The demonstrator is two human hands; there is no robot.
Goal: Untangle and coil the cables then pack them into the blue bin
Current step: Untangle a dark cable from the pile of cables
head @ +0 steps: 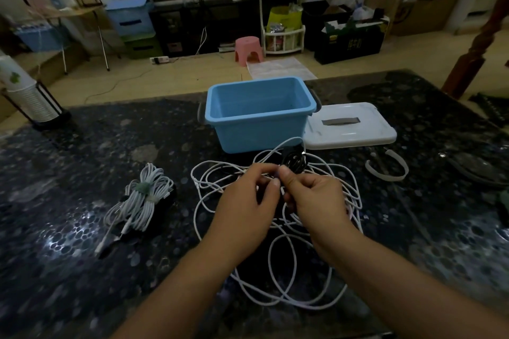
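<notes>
A loose tangle of white cables (289,278) sprawls over the dark stone table in front of me, with a small coil of black cable (294,160) at its far side. My left hand (248,201) and my right hand (314,195) meet above the tangle, fingers curled, both pinching the same cable end between thumb and fingers. The open blue bin (259,129) stands just behind the tangle and looks empty. A coiled and tied white cable bundle (140,201) lies to the left, beside a dark cable.
The bin's white lid (349,129) lies right of the bin. A curved white strap (385,168) rests further right. A stack of paper cups in a black stand (30,99) sits at the table's far left edge. The floor behind holds stools and crates.
</notes>
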